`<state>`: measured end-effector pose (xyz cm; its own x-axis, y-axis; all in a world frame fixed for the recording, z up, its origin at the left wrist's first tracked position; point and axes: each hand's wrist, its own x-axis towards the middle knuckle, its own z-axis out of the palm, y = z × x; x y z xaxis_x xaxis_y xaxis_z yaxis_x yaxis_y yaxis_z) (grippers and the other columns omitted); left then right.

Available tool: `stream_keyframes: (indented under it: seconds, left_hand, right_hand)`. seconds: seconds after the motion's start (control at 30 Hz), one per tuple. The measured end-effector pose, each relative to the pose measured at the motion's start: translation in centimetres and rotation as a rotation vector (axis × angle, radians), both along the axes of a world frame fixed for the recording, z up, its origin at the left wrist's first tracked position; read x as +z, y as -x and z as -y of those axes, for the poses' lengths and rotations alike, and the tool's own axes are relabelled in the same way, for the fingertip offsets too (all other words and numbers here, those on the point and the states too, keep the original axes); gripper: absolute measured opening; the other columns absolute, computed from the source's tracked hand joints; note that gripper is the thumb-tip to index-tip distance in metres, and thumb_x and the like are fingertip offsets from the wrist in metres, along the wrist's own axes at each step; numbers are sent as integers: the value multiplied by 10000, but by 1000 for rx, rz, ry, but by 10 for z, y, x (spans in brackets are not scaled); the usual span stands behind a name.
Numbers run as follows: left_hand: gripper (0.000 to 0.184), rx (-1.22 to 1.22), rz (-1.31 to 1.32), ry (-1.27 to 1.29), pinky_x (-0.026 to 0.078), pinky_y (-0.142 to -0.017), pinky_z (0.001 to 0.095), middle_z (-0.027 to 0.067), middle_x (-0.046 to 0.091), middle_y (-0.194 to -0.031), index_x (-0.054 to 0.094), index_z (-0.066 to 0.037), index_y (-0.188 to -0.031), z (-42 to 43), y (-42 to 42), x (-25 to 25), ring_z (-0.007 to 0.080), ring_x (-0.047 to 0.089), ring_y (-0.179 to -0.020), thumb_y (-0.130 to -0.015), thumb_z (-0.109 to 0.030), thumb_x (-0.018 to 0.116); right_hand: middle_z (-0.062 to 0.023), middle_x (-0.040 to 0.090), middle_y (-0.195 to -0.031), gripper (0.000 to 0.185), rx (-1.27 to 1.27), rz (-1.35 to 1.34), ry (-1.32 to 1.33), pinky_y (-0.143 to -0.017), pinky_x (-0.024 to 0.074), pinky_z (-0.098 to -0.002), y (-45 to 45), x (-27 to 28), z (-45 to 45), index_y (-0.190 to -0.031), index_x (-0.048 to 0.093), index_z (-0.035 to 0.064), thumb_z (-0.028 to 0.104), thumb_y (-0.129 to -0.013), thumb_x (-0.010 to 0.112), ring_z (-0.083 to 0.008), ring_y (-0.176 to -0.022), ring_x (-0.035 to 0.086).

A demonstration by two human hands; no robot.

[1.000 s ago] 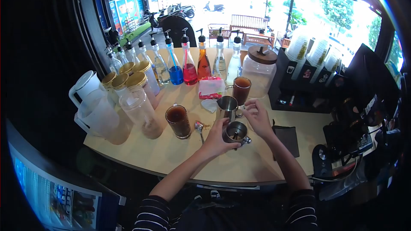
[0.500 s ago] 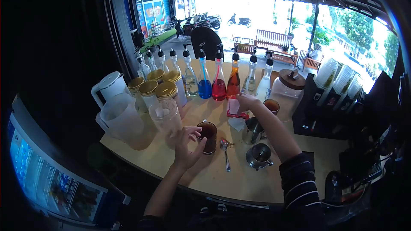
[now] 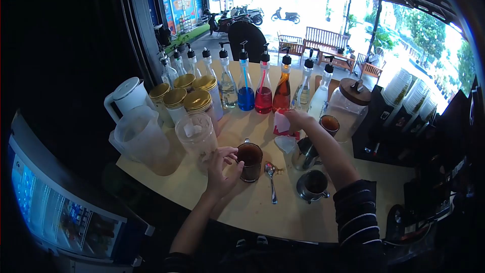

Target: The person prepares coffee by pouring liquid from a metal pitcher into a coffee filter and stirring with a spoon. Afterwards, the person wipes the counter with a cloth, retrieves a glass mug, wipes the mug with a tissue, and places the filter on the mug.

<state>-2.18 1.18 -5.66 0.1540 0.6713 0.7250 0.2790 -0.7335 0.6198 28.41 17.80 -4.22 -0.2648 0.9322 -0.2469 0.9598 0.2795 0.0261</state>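
My left hand is beside a glass mug of dark brown drink, thumb and fingers apart, the thumb tip close to the glass; I cannot tell if they touch. Farther away, my right hand reaches to a red-and-white packet, its fingers closed at the packet's upper edge. A crumpled white wrapper lies just below the packet. Between the mug and my right forearm, a metal spoon rests on the table. A metal cup is partly hidden by that forearm, and a metal drip filter stands nearer me.
Pump bottles line the back of the table. On the left stand gold-lidded jars, a clear container and a plastic pitcher. Another glass of brown drink and a wooden-lidded jar are at right, before stacked cups.
The camera view has shifted slightly. My right hand stays at the packet, and my left hand stays beside the mug. No object has clearly changed place on the table.
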Motion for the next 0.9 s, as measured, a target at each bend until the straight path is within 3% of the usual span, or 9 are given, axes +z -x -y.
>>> stream_keyframes:
  seconds: [0.13, 0.2, 0.63, 0.7, 0.83, 0.9]
  left_hand:
    - [352, 26, 31, 2, 469, -694, 287, 88, 559, -1039, 545, -50, -1112, -4, 3, -4, 165, 586, -853, -789, -66, 684]
    - [356, 20, 61, 17, 469, -701, 288, 89, 564, -1057, 538, -51, -1121, -3, 4, -3, 168, 587, -863, -796, -79, 680]
    - [373, -10, 52, 45, 463, -739, 294, 94, 536, -1085, 512, -40, -1147, -4, 11, -1, 177, 569, -917, -809, -84, 664]
    - [431, 10, 61, 66, 462, -769, 311, 107, 512, -1122, 490, -32, -1183, -5, 7, -4, 193, 547, -981, -800, -96, 676]
    - [472, 55, 62, 2, 479, -796, 311, 110, 511, -1145, 469, -24, -1216, -1, 2, -6, 202, 548, -1030, -804, -98, 687]
    - [575, 41, 67, 93, 453, -891, 347, 129, 456, -1234, 409, -26, -1289, 3, 2, -9, 231, 499, -1136, -799, -104, 699]
  right_hand:
    - [-162, 646, -1048, 550, -7, -17, -14, -847, 510, -408, 1, -1, -2, -1093, 607, 55, 250, -620, 807, -313, -1005, 620]
    - [-172, 678, -923, 312, 73, -77, -207, -763, 543, -400, 3, -2, -2, -917, 688, 32, 119, -622, 738, -323, -899, 663]
    - [-176, 669, -951, 309, 237, -131, -348, -791, 539, -400, 22, 37, 3, -944, 675, 31, 93, -643, 704, -317, -921, 650]
    - [-176, 668, -955, 316, 197, -242, -334, -802, 536, -405, 43, 54, 11, -954, 675, 39, 114, -648, 705, -309, -930, 649]
    - [-171, 667, -930, 302, 220, -287, -383, -835, 516, -403, 78, 31, -15, -920, 676, 36, 158, -645, 697, -321, -929, 640]
    - [-174, 666, -933, 287, 163, -319, -332, -829, 521, -406, 101, 26, -18, -901, 679, 37, 143, -634, 692, -317, -950, 636]
